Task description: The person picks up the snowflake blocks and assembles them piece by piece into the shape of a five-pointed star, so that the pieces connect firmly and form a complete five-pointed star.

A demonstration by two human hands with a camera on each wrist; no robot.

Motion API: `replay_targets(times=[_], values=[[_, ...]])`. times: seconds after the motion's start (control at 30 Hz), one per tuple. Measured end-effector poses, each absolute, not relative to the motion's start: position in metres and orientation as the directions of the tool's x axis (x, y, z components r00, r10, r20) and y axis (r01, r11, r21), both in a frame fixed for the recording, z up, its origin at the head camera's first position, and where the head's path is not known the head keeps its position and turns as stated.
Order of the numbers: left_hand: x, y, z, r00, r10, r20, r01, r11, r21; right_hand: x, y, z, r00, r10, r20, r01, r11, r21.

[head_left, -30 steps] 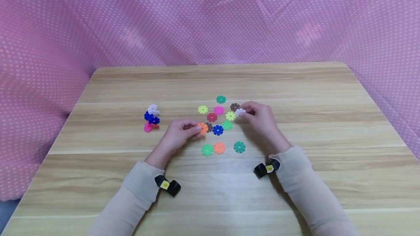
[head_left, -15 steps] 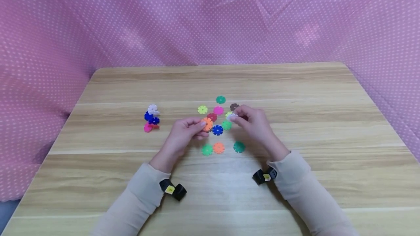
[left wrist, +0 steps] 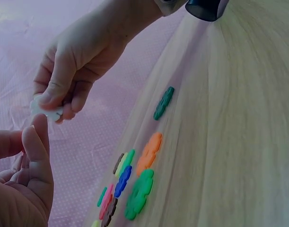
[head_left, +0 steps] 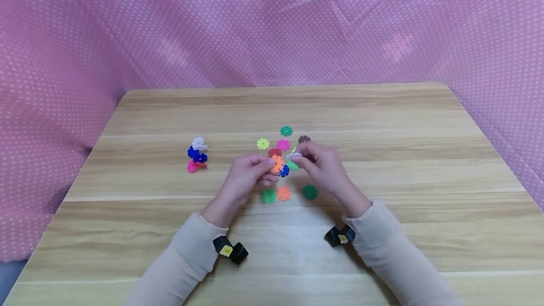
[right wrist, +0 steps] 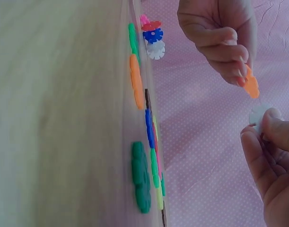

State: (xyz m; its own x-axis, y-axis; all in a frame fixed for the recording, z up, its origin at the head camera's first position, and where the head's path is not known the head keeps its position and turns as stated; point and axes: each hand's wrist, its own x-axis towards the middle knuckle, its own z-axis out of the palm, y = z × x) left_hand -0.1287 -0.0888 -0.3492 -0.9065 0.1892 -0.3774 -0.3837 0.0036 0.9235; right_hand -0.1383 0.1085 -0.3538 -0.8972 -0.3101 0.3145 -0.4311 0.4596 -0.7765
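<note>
My left hand (head_left: 246, 176) pinches an orange notched disc (head_left: 277, 164) between thumb and fingers, raised over the scattered discs. In the right wrist view that orange disc (right wrist: 251, 85) juts from the left fingertips. A white notched disc (head_left: 294, 155) is pinched by my right hand (head_left: 325, 166), tilted nearly edge-on in the head view. The right wrist view shows the white disc (right wrist: 259, 116) just apart from the orange one. Below the hands lie a blue disc (head_left: 284, 171), a red disc (head_left: 274, 152) and a light green disc (head_left: 293, 165), each partly covered.
On the wooden table (head_left: 382, 117), a joined cluster of white, blue, pink and red discs (head_left: 199, 156) stands at left. Nearer me lie a green disc (head_left: 268, 196), an orange disc (head_left: 284, 193) and a dark green disc (head_left: 310, 192). Pink dotted cloth (head_left: 272, 22) surrounds the table.
Both hands have moved toward each other, the left rightward with the orange disc, the right leftward with the white one. The white disc has turned flatter to the head view.
</note>
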Motion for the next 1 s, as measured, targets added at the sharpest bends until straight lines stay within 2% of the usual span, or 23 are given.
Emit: replay_targets(times=[0.3,0.53,1.0], values=[[-0.1279,-0.0864,-0.3472,-0.901,0.211,-0.378,-0.383,0.019,0.923,-0.1353,0.1068,-0.3535,-0.867,-0.326,0.377,-0.488,0.4,-0.775],[-0.1266,-0.0898,-0.3469,-0.91,0.25,-0.331,-0.342,-0.003,0.94,-0.1358,0.1077,-0.3556,-0.842,-0.379,0.383,-0.515,0.359,-0.778],[-0.1272,-0.089,-0.3465,-0.922,0.228,-0.312,-0.311,0.042,0.949,-0.1368,0.1051,-0.3565,-0.797,-0.411,0.442,-0.584,0.341,-0.737]])
